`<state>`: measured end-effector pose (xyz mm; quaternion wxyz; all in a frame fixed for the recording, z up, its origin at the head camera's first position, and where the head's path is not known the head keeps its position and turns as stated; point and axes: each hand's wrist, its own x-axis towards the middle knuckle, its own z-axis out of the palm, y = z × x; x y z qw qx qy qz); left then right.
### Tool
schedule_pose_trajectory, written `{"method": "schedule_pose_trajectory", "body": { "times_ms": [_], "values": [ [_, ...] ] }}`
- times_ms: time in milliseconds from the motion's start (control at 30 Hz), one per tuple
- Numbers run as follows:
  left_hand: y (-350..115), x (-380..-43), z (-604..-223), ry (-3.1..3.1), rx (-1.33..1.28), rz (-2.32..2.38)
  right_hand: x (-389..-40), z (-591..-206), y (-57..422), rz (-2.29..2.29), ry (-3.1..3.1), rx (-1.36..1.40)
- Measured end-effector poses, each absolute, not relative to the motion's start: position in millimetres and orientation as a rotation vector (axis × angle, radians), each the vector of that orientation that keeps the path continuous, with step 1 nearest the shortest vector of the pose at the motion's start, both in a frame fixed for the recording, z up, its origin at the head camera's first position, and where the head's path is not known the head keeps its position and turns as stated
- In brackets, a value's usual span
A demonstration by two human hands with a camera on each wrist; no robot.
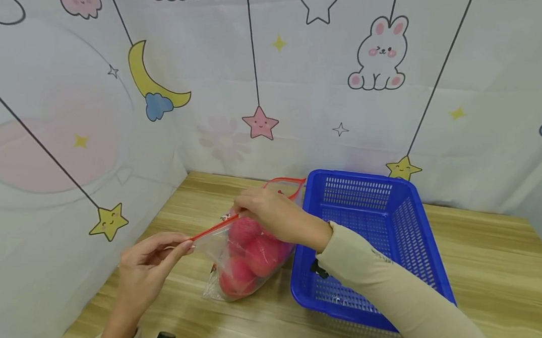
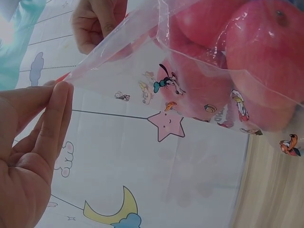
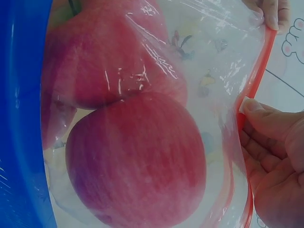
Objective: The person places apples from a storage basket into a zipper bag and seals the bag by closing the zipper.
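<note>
A clear zip bag (image 1: 217, 245) with a red zip strip (image 1: 213, 227) and printed cartoon figures stands on the table. Several red apples (image 3: 137, 161) fill it. My left hand (image 1: 151, 262) pinches the near left end of the strip between thumb and fingertips. Farther along the strip, my right hand (image 1: 269, 209) pinches it, with a small white piece (image 3: 245, 104) under the thumb in the right wrist view. Between my hands the strip runs taut in a straight line. Beyond my right hand, the red edges spread apart in a loop.
A blue plastic basket (image 1: 308, 301) with slotted walls stands right beside the bag, under my right forearm. The wooden-patterned table (image 1: 480, 259) meets a white printed curtain (image 1: 302, 84) at the back and left.
</note>
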<state>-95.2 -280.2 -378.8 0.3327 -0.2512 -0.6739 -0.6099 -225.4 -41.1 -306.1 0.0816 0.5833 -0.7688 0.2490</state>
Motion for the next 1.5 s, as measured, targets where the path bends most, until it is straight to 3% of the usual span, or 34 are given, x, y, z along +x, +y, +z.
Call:
{"method": "schedule_pose_trajectory", "body": {
  "times_ms": [1500],
  "values": [
    [-283,-91,-387,-1.777,-0.64,-1.588,-238,-314,-26,0.569,-2.265,1.729]
  ]
}}
